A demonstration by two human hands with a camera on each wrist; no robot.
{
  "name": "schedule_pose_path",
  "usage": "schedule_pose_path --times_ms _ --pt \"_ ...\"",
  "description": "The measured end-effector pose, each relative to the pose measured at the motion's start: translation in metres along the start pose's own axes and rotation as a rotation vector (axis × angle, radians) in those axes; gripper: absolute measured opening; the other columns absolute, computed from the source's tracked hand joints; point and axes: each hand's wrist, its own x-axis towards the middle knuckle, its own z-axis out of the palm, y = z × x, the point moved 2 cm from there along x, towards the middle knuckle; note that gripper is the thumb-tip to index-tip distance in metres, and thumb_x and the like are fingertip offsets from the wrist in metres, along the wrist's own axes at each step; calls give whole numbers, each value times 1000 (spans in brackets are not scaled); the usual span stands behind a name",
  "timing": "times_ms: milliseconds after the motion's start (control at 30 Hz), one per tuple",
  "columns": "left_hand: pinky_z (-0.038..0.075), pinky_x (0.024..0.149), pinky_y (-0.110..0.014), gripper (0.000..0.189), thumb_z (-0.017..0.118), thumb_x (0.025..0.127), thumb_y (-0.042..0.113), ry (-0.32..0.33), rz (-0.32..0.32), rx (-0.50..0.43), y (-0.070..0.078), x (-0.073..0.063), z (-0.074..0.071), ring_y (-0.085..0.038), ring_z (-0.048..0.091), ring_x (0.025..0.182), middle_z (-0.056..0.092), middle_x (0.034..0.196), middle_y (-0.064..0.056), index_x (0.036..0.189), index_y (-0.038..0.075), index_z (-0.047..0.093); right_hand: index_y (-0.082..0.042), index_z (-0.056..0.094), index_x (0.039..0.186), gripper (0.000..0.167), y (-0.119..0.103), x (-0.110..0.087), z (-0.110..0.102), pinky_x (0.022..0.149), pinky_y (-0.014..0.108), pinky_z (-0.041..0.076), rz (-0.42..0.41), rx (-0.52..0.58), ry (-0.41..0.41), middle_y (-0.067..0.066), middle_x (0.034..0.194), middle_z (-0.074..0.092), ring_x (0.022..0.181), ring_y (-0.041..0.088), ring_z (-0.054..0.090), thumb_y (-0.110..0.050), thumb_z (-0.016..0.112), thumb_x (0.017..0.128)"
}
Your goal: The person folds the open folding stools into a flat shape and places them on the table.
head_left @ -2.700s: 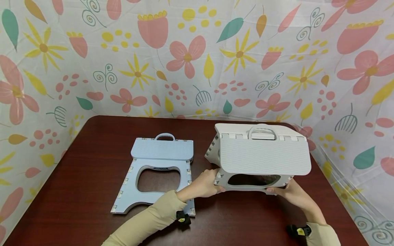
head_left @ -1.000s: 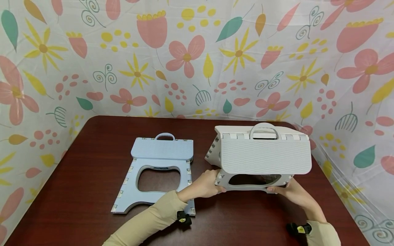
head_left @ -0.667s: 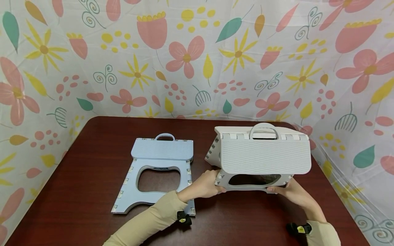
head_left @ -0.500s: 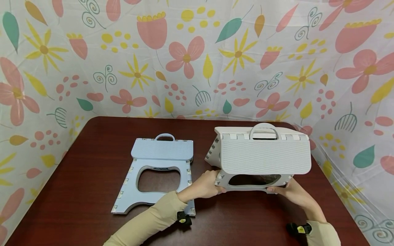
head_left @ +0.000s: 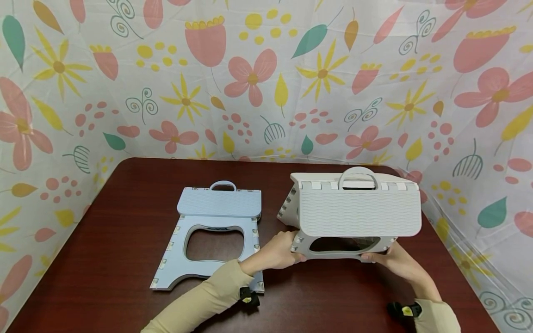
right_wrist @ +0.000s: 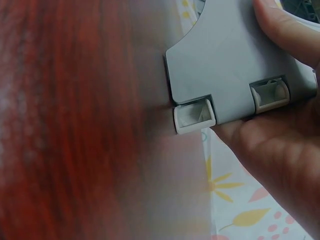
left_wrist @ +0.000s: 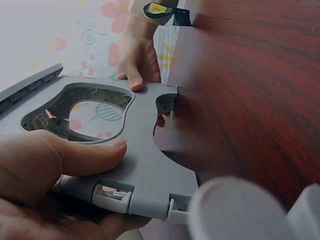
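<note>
A white folding step stool (head_left: 360, 210) stands partly unfolded at the right of the table, its textured top halves sloping apart below the raised carry handle (head_left: 357, 172). My left hand (head_left: 278, 249) grips the near leg panel at its left edge; in the left wrist view the thumb (left_wrist: 95, 157) lies over the panel's face with fingers underneath. My right hand (head_left: 393, 263) grips the opposite edge of that panel, thumb in front. In the right wrist view, the panel's foot corner (right_wrist: 192, 95) is right at the table surface. Fingers behind the panel are mostly hidden.
A light blue folding stool (head_left: 218, 203) lies folded flat on the dark red wooden table (head_left: 120, 222), left of the white one. My left forearm (head_left: 208, 296) crosses over its lower right corner. A flower-patterned curtain (head_left: 250, 83) hangs behind and beside the table.
Since the earliest frame the white stool's top ridge has sunk slightly and its carry handle stands up a little more. Both hands keep their grip in the same places.
</note>
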Motion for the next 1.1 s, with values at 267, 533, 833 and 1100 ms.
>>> schedule_pose_path --times_ms 267,533,833,1100 --pt "49 68 -20 39 77 83 16 -4 1 -7 0 0 0 -13 66 84 71 98 -6 118 9 61 -10 45 132 55 1 0 0 69 20 43 -5 38 -9 -20 110 58 85 -2 56 -6 73 85" --pt "49 67 -20 34 77 83 17 -10 -18 -13 1 0 1 -11 66 82 70 96 -5 113 9 62 -9 40 137 62 2 -1 1 71 20 43 3 33 -9 -26 113 53 87 -2 55 -8 73 85" --pt "48 66 -20 34 77 83 16 -9 -6 -14 1 0 0 -11 65 80 70 94 -5 112 8 62 -14 44 133 56 1 -1 0 70 20 43 0 48 -17 -20 111 57 86 -2 56 -7 73 85" --pt "49 68 -19 36 76 83 16 -9 10 -19 0 0 1 -12 67 84 71 98 -6 115 8 62 -3 41 136 60 1 0 0 74 18 42 18 30 -25 -27 114 53 94 -6 52 -9 73 85"
